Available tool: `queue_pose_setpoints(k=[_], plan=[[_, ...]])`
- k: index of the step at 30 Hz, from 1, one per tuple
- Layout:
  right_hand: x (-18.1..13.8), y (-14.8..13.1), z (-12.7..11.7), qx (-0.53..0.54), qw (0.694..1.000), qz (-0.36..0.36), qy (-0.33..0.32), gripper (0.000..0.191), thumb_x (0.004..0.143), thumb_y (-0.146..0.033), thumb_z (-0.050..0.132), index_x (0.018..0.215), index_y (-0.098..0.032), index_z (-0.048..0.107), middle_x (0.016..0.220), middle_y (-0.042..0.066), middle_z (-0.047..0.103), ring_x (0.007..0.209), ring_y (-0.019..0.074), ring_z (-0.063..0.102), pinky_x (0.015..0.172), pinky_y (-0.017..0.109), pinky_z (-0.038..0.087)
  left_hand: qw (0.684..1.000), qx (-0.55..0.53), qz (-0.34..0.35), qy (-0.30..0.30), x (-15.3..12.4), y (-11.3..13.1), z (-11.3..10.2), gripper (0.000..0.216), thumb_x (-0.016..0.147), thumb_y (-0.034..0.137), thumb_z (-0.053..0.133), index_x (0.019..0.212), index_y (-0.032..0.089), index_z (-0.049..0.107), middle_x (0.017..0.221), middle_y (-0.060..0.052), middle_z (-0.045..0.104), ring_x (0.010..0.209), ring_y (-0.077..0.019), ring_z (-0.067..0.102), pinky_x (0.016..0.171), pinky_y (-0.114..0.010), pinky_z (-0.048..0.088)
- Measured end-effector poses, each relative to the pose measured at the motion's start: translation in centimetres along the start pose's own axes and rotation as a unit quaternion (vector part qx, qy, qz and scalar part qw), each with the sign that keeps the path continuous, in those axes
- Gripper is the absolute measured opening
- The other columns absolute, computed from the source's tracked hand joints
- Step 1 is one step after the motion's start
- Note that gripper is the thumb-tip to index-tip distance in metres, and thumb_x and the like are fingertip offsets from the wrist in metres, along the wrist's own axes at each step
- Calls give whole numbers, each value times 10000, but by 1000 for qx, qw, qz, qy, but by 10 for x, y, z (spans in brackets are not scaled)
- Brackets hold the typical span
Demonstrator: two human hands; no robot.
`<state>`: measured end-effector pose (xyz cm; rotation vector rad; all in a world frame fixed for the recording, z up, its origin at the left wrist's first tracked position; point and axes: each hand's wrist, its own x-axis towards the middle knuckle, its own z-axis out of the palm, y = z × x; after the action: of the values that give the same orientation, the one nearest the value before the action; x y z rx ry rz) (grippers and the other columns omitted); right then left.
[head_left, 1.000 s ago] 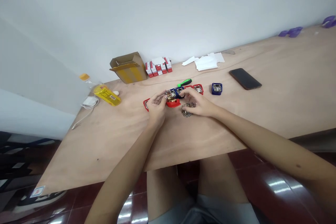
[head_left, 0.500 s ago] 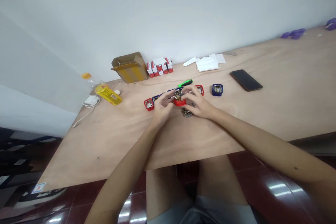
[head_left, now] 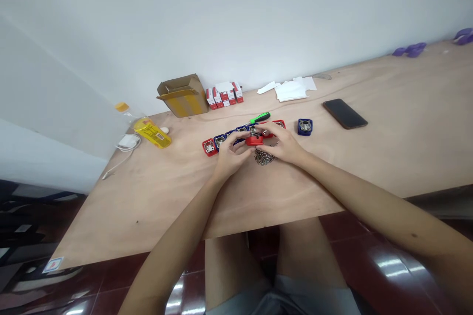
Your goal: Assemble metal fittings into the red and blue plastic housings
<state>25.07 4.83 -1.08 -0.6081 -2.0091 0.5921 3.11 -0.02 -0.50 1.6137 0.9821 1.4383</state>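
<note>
My left hand (head_left: 231,156) and my right hand (head_left: 283,145) are both closed, their fingertips around a small red plastic case with metal parts on top (head_left: 254,140). It is held just above the table, and fingers hide part of it. Under my right hand lies a pile of small shiny metal pieces (head_left: 264,157). Behind my hands runs a row of similar square cases, including a red case (head_left: 209,146) at the left end and a blue case (head_left: 219,141) beside it. Another red case (head_left: 280,124) is partly covered by my right hand.
A green-and-black screwdriver (head_left: 260,117) lies behind the row. Farther right are a blue case (head_left: 305,127) and a phone (head_left: 345,113). Along the wall stand a cardboard box (head_left: 185,101), several red-white boxes (head_left: 225,97) and white papers (head_left: 291,90). A yellow-labelled bottle (head_left: 152,132) lies left.
My fingers have shifted around the red case, which now shows more of its side. My left fingers have drawn down slightly, uncovering more of the blue cases behind.
</note>
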Motion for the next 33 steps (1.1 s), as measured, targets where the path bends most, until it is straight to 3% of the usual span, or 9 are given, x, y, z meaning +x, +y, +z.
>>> queue_pose_setpoints(k=[4, 9, 13, 18, 22, 25, 33], plan=[[0, -3, 1, -1, 1000, -23, 9, 576, 960, -289, 790, 1504, -268, 601, 1382, 135, 732, 1220, 322, 705, 1025, 528, 610, 1000, 12, 14, -18, 0, 1, -1, 397, 848, 314, 897, 1223, 247, 784, 1290, -116, 697, 1254, -268, 693, 1112, -470, 615], [1, -8, -1, -38, 997, -60, 4, 393, 985, -269, 759, 1372, -273, 691, 1222, 102, 790, 1140, 324, 701, 1030, 554, 564, 999, 21, 38, -28, 0, -3, -4, 274, 841, 322, 906, 1092, 244, 830, 1205, -119, 711, 1197, -270, 695, 1064, -455, 623], [1, -9, -1, -58, 997, -53, -19, 309, 987, -245, 741, 1293, -287, 728, 1172, 85, 786, 1057, 312, 692, 1003, 552, 550, 998, 33, 39, -29, 0, -5, -3, 223, 851, 316, 894, 1058, 251, 838, 1207, -129, 732, 1210, -287, 696, 1127, -504, 581], [1, -6, 1, -58, 995, -77, -1, 263, 1004, -207, 677, 1239, -288, 761, 1058, 80, 749, 992, 297, 665, 924, 525, 569, 999, -39, -20, -11, 1, -5, 3, 460, 748, 343, 980, 1158, 243, 797, 1453, -146, 644, 1417, -333, 613, 1166, -517, 566], [1, -4, 3, -37, 996, -82, -4, 217, 1010, -260, 703, 1205, -302, 790, 1036, 78, 754, 989, 293, 679, 909, 531, 600, 990, -109, -93, -2, 2, -7, 3, 564, 712, 371, 1008, 1198, 217, 764, 1337, -145, 745, 1330, -316, 690, 1186, -532, 544], [2, -3, 3, -19, 996, -86, -5, 221, 1024, -285, 702, 1219, -312, 801, 1098, 81, 781, 1025, 290, 707, 927, 537, 622, 986, -131, -105, 11, 4, -10, 3, 634, 651, 347, 1042, 1203, 217, 757, 1262, -135, 788, 1282, -300, 722, 1193, -532, 533], [2, -5, 2, 3, 995, -95, 6, 240, 1023, -289, 716, 1240, -319, 813, 1196, 89, 793, 1117, 297, 734, 1009, 569, 631, 976, -174, -129, 30, 5, -9, 2, 712, 614, 330, 1058, 1240, 200, 745, 1370, -166, 767, 1378, -337, 686, 1231, -543, 504]])
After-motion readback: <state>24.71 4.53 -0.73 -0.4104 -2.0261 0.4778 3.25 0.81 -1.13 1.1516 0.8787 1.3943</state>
